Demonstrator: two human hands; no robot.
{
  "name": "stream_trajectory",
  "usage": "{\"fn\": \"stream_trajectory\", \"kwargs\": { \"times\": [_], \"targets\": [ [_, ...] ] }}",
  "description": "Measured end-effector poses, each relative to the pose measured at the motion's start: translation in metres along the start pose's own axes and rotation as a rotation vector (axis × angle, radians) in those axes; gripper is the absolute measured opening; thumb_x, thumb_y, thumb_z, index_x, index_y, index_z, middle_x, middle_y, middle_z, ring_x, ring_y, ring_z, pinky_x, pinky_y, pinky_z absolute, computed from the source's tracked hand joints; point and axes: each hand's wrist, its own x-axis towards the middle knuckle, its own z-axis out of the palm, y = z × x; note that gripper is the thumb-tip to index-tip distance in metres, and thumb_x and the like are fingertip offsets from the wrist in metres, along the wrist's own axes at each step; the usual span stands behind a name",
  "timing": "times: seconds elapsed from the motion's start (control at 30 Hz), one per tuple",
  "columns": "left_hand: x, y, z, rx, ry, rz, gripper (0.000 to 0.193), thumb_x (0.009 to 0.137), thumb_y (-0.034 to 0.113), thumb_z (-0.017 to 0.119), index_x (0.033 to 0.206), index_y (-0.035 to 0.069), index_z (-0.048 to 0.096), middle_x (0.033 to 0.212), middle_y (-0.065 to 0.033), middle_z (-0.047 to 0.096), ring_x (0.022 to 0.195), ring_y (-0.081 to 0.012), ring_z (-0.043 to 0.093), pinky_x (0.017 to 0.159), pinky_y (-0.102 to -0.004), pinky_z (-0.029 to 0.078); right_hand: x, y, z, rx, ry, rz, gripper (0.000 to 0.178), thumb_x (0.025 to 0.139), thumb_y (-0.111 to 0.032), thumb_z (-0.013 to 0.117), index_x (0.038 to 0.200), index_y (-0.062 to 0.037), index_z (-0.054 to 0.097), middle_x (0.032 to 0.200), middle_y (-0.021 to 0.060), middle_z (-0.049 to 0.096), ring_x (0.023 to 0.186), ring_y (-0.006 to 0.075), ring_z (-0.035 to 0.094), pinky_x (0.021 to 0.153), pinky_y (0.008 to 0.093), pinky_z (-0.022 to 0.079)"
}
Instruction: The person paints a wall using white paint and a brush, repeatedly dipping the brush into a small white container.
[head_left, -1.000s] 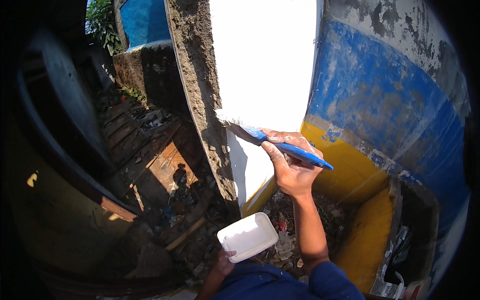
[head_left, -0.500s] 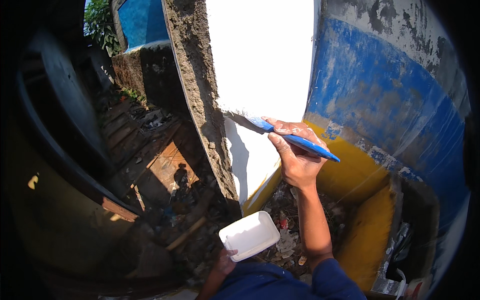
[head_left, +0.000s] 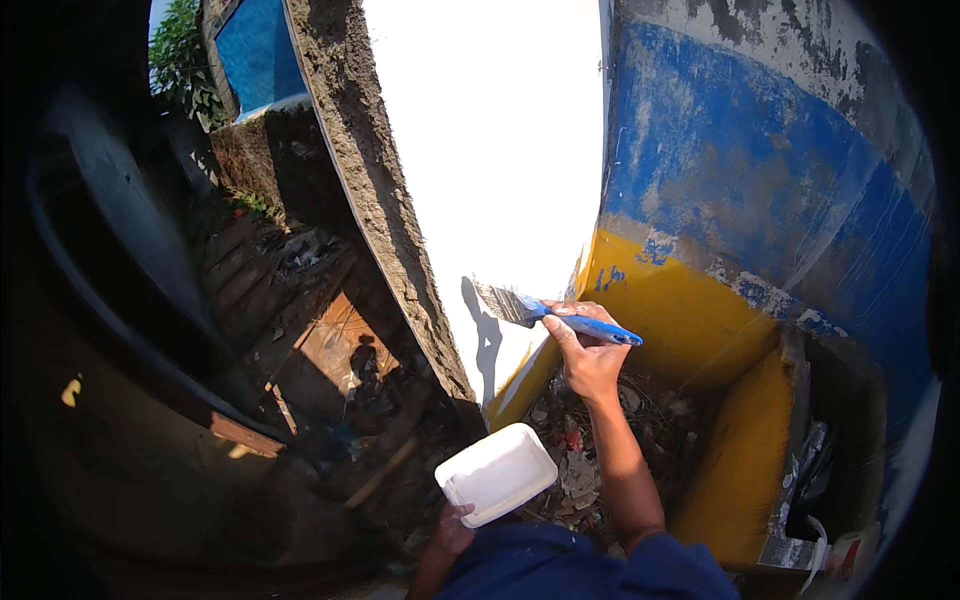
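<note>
Paintbrush (head_left: 540, 312) in front of the lower part of the white wall panel (head_left: 490, 150), bristles pointing left — whether they touch, I cannot tell. The right hand's (head_left: 592, 362) fingers are closed around its blue handle. Below, the left hand (head_left: 455, 530) grips a white tray (head_left: 515, 503) by its near-left corner — thumb over the rim.

From the right hand (head_left: 590, 350), open air leads at 7 o'clock down to the white tray (head_left: 500, 470), while the white wall (head_left: 490, 150) blocks 11 o'clock, the yellow wall (head_left: 680, 310) 2 o'clock and the low yellow partition (head_left: 738, 460) 4 o'clock.
</note>
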Motion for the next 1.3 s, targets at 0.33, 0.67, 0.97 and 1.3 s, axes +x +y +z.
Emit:
{"fn": "stream_trajectory", "kwargs": {
  "times": [0.33,0.67,0.97,1.3],
  "targets": [
    [0.001,0.007,-0.027,0.042,0.061,-0.147,0.067,0.07,0.007,0.058,0.132,0.001,0.034,0.124,-0.014,0.049,0.115,-0.0287,0.048,0.101,-0.043,0.037,0.078,-0.016,0.048,0.804,0.55,0.429,0.018,0.083,0.0,0.06,0.097,0.0073,0.051,0.094,0.0143,0.056,0.084,0.0214,0.062,0.075,0.0322,0.057],
    [-0.01,0.007,-0.056,-0.03,0.091,-0.1,0.071,0.069,0.007,0.058,0.134,0.002,0.03,0.126,-0.0152,0.046,0.117,-0.031,0.045,0.101,-0.0452,0.036,-0.033,0.135,-0.014,0.283,0.932,0.866,0.009,0.077,0.007,0.058,0.085,0.0044,0.057,0.084,0.0131,0.06,0.072,0.0224,0.063,0.064,0.0298,0.058],
    [-0.024,0.016,-0.015,0.05,0.132,-0.009,0.072,0.071,0.007,0.058,0.135,0.003,0.027,0.129,-0.016,0.043,0.12,-0.0333,0.042,0.101,-0.049,0.035,0.08,0.006,0.033,0.59,0.481,0.45,0.017,0.081,-0.002,0.062,0.094,0.0067,0.055,0.088,0.0137,0.059,0.076,0.0199,0.063,0.071,0.029,0.058],
    [-0.013,0.016,-0.02,0.036,0.065,-0.042,0.071,0.071,0.007,0.058,0.135,0.004,0.027,0.127,-0.0166,0.045,0.118,-0.0335,0.045,0.1,-0.049,0.036,-0.091,0.177,-0.039,0.029,0.77,1.004,0.007,0.078,0.002,0.059,0.085,0.0017,0.061,0.085,0.0127,0.062,0.07,0.021,0.064,0.059,0.029,0.057]
  ]
}}
